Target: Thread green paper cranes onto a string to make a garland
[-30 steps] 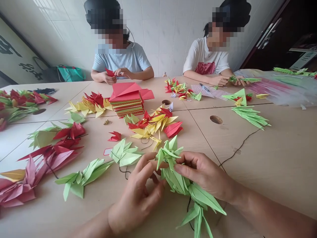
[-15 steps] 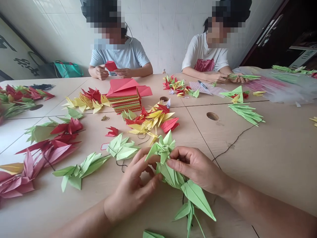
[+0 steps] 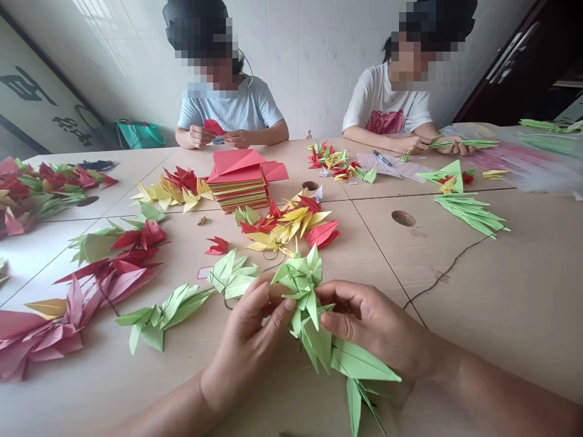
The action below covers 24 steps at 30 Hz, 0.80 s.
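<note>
Between my hands is a string of green folded-paper cranes (image 3: 314, 334), hanging down toward the table's near edge. My left hand (image 3: 257, 328) pinches the left side of the top cluster, thumb in front and fingers partly hidden behind the paper. From the right, my right hand (image 3: 371, 325) grips the same string, its thumb beside the paper and its fingertips partly behind it. More green paper cranes (image 3: 161, 312) on dark thread lie to the left of my left hand. Yellow and red paper cranes (image 3: 291, 224) are heaped just beyond the held string.
Two people sit across the table (image 3: 483, 303), one holding red paper (image 3: 213, 127), the other green folded strips (image 3: 469, 144). A stack of coloured paper squares (image 3: 239, 188) stands mid-table. Pink paper cranes (image 3: 50, 334) lie at left. Round holes (image 3: 403, 218) pierce the tabletop. Black thread (image 3: 449, 273) runs at right.
My left thumb has come up onto the front of the green cluster. My right hand has shifted slightly right, and the string of cranes is turned a little. The view has tilted slightly.
</note>
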Available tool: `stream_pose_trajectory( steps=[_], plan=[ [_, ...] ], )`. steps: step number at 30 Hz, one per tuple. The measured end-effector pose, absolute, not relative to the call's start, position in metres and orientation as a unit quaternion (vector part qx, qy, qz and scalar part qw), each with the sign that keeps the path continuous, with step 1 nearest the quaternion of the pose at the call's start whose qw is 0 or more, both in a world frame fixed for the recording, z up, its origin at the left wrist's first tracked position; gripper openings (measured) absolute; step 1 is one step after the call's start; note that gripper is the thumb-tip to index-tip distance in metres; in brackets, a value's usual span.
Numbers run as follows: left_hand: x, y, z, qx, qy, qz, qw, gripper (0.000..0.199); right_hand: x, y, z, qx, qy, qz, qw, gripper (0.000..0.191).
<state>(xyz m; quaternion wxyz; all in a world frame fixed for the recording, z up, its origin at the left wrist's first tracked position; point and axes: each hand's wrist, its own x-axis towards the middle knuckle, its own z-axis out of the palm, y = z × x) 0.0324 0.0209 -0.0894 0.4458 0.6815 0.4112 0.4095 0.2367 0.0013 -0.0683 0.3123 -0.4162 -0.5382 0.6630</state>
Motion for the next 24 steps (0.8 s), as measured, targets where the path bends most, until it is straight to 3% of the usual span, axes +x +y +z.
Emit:
stream_pose_trajectory(
  steps=[5,12,18,24],
  plan=[
    [0.0329,0.0209,-0.0897,0.663,0.424,0.435,0.437,0.021,0.2325,-0.0004,-0.0723,-0.413,-0.522,0.687,0.291,0.04],
    [0.0334,0.0197,-0.089,0.63,0.465,0.451,0.427,0.026,0.2385,0.0042,-0.0694,-0.438,-0.492,0.686,0.309,0.021],
    [0.036,0.018,-0.0869,0.628,0.47,0.47,0.405,0.023,0.2373,0.0011,-0.0696,-0.481,-0.564,0.569,0.354,0.02],
    [0.0347,0.0158,-0.0892,0.657,0.463,0.467,0.37,0.02,0.23,-0.0044,-0.0668,-0.495,-0.637,0.518,0.284,0.021]
  ],
)
